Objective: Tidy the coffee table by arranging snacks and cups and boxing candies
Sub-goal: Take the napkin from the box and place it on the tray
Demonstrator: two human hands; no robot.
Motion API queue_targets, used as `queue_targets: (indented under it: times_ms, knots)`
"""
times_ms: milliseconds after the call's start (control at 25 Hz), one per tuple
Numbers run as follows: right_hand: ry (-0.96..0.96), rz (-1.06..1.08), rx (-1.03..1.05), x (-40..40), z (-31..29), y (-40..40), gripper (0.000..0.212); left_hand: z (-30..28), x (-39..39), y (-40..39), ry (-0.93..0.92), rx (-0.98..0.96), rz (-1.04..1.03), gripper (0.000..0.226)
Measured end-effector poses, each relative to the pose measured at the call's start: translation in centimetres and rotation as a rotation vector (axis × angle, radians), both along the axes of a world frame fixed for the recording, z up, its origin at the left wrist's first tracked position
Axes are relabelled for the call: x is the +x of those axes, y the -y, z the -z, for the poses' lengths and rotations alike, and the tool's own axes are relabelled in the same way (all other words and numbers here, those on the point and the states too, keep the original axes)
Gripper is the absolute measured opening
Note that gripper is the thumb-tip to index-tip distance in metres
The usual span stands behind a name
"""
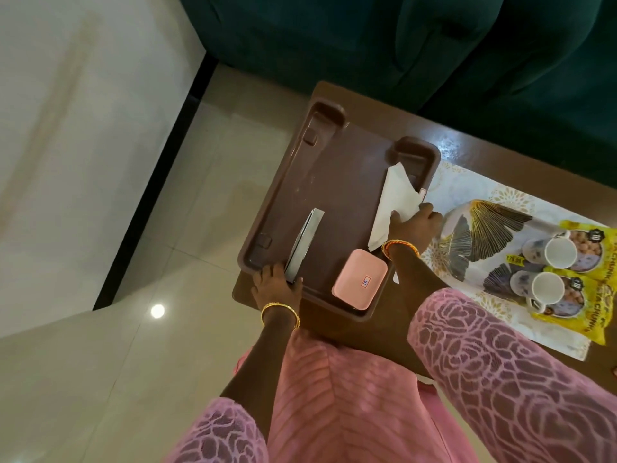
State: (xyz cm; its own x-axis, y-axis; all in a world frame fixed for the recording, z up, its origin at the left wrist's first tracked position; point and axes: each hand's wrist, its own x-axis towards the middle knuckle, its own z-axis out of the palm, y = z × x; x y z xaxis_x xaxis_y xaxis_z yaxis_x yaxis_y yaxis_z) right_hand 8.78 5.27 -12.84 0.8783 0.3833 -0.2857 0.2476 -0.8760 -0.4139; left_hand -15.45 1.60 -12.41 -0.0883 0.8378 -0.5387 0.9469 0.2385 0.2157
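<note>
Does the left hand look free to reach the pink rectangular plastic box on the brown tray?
Probably not yet: the left hand is gripping a flat grey plate standing on edge. The pink rectangular plastic box lies just beside it on the brown tray, nothing between.

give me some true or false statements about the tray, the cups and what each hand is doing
1. The pink box lies inside the brown tray. True.
2. The right hand grips a cup. False: it holds white paper at the tray's edge.
3. Two white cups lie on yellow snack packets. True.
4. The left hand is empty. False: it holds a flat grey item at the tray's near rim.
5. The pink box is open. False: its lid is shut.
</note>
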Motion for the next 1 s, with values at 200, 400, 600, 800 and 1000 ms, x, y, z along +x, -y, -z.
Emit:
queue_targets:
  times_ms: [200, 400, 600, 800, 1000]
  knots:
    - [0.027, -0.022, -0.103, -0.2, 0.2, -0.9, 0.043, 0.4, -0.7, 0.2, 0.027, 0.012, 0.003, 0.046]
    - [0.025, 0.006, 0.015, -0.8, -1.3, -1.7, 0.033, 0.0, -0.6, 0.0, -0.015, 0.005, 0.007, 0.046]
    - [0.036, -0.477, 0.329, -2.7, -5.9, -0.6, 0.022, -0.4, -1.0, 0.6, -0.073, 0.02, -0.032, 0.046]
    - [0.037, -1.066, 0.463, -5.5, -9.4, 0.7, 0.033, -0.6, -1.4, 0.8, 0.02, 0.027, -0.126, 0.061]
    - [0.009, -1.301, 0.371, -7.0, -9.1, 0.3, 0.032, -1.1, -1.6, 1.4, 0.169, 0.097, -0.276, 0.073]
